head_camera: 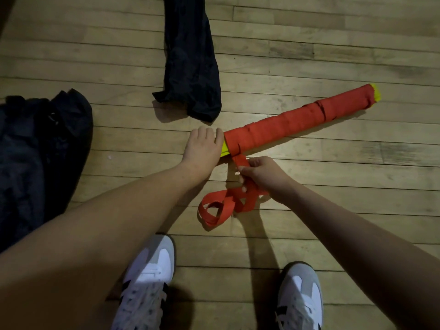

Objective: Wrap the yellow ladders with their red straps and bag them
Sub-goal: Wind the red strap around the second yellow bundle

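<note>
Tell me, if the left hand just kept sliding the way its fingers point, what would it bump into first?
Probably the narrow black bag lying just beyond the left hand, whose fingertips already touch the wrapped ladder's near end. Depth is hard to judge.

Matt woven red strap [281, 126]; worn wood plank floor [333, 210]; black crinkled cloth bag [190, 67].

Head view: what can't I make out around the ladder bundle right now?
- Ladder bundle: rungs hidden under the red strap wraps; only yellow ends show.
- Left hand fingers: their contact with the bundle's near end is unclear.
- Narrow black bag: far end cut off by the top edge.
- Dark bag: cut off by the left edge, too dim.
</note>
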{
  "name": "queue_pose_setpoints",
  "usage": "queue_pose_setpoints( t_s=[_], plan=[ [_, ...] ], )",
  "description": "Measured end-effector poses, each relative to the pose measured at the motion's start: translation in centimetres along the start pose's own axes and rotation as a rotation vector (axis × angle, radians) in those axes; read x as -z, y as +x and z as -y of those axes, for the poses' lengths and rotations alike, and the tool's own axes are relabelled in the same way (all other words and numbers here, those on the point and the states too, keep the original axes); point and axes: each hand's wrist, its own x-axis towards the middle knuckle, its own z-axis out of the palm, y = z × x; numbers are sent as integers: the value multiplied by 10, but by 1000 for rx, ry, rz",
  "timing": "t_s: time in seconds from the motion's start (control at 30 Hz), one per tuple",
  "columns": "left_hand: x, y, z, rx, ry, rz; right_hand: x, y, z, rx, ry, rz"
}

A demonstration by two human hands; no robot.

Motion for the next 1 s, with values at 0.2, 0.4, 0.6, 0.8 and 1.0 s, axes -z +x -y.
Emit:
queue_pose_setpoints(
  t_s=[0.2, 0.4, 0.6, 0.8, 1.0],
  plan=[
    [-5, -3, 2, -64, -92, -50, -1, -4, -1, -71, 151, 111],
    [4, -3, 18, -40, -379, 24, -2, -5, -2, -85, 148, 63],
    [21, 6, 16, -65, -314, 74, -5, -10, 10, -71, 160, 105],
    [11, -11, -1, -16, -433, 81, -11, -16, 9, -71, 14, 132],
    [14, 3, 1, 158, -319, 90, -5, -19, 6, -71, 45, 133]
  ],
)
